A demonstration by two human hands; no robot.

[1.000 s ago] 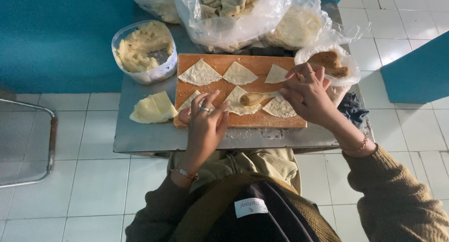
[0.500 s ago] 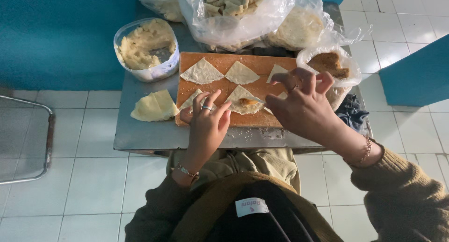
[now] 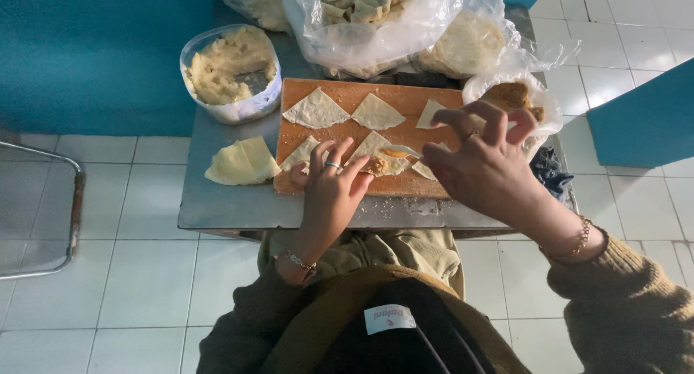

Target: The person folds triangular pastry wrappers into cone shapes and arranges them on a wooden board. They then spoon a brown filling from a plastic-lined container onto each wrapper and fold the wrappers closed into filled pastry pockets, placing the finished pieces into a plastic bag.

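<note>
Hands over wooden board (image 3: 340, 96) at frame centre, left hand (image 3: 331, 190) flat with fingers spread on dough triangle (image 3: 382, 157), right hand (image 3: 483, 164) pinching small spoon (image 3: 400, 152) of filling above it, clear tub (image 3: 231, 70) upper left.

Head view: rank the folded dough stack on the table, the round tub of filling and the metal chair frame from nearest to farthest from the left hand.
From the left hand:
1. Folded dough stack, just left on the table.
2. Round tub of filling, farther up at the table's far-left corner.
3. Metal chair frame, far left on the floor.
</note>
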